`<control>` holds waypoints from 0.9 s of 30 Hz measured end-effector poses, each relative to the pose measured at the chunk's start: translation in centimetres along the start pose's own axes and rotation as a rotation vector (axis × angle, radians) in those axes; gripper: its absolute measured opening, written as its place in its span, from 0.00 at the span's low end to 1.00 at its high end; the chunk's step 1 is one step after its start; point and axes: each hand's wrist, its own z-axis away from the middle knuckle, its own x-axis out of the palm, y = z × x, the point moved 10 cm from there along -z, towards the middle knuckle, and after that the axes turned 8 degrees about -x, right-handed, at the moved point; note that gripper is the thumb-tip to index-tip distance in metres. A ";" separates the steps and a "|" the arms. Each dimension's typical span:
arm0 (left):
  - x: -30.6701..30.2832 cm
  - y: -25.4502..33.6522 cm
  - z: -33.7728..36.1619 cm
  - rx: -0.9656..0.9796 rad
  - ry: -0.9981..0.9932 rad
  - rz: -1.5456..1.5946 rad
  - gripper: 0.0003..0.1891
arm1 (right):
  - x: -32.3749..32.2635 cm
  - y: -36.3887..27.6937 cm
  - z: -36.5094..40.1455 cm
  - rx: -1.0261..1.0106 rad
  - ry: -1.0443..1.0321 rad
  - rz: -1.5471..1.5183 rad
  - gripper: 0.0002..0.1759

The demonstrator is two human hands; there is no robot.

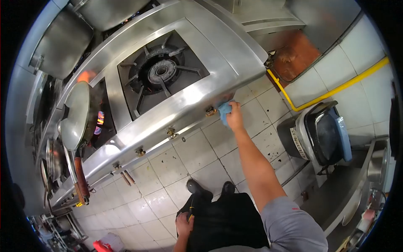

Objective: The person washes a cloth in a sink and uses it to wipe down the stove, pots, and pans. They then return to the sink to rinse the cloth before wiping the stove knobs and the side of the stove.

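My right hand is closed round a blue cloth, with that arm stretched out. The cloth presses against the front panel of the steel stove, just right of a brass-coloured knob. Down by my thigh, my left hand has its fingers wrapped round a thin black-and-yellow tool; its exact kind is hard to make out. On the stove top, a burner with a black grate has no pan over it.
A tilted wok with a wooden handle stands over the left burner, near a glow. Big steel pots are behind it. A black bin and a yellow pipe are at right. Stained floor tiles lie below.
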 end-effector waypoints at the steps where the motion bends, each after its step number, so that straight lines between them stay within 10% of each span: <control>1: -0.5 -0.4 0.0 -0.012 0.034 0.022 0.22 | -0.7 0.1 0.0 0.022 0.116 -0.106 0.18; 7: -0.9 -0.1 -0.8 -0.006 0.124 0.018 0.22 | 5.5 2.0 4.6 0.393 0.377 -0.355 0.18; 14: -1.5 0.9 -0.9 0.016 0.133 -0.013 0.21 | 14.4 -5.5 10.7 0.219 -0.366 -0.142 0.29; 17: -1.4 0.0 -0.5 0.014 0.134 0.005 0.21 | 7.2 2.3 6.2 0.164 0.194 0.139 0.25; 18: -1.2 -0.5 -0.2 0.000 0.134 0.016 0.21 | 7.9 10.5 4.9 0.333 0.227 -0.102 0.19; 22: -2.2 -2.5 0.2 -0.074 0.182 0.083 0.21 | 3.3 4.0 2.8 0.480 0.363 -0.526 0.16; 24: -2.3 -2.5 0.8 -0.103 0.195 0.102 0.21 | 14.6 6.8 6.8 0.418 0.607 -1.477 0.15; 26: -2.2 -2.1 1.1 -0.062 0.171 0.094 0.21 | 17.3 -1.0 12.2 0.328 0.392 -0.335 0.17; 27: -2.2 -2.6 1.2 -0.066 0.178 0.093 0.21 | 19.0 -5.7 13.6 0.421 0.161 -0.492 0.24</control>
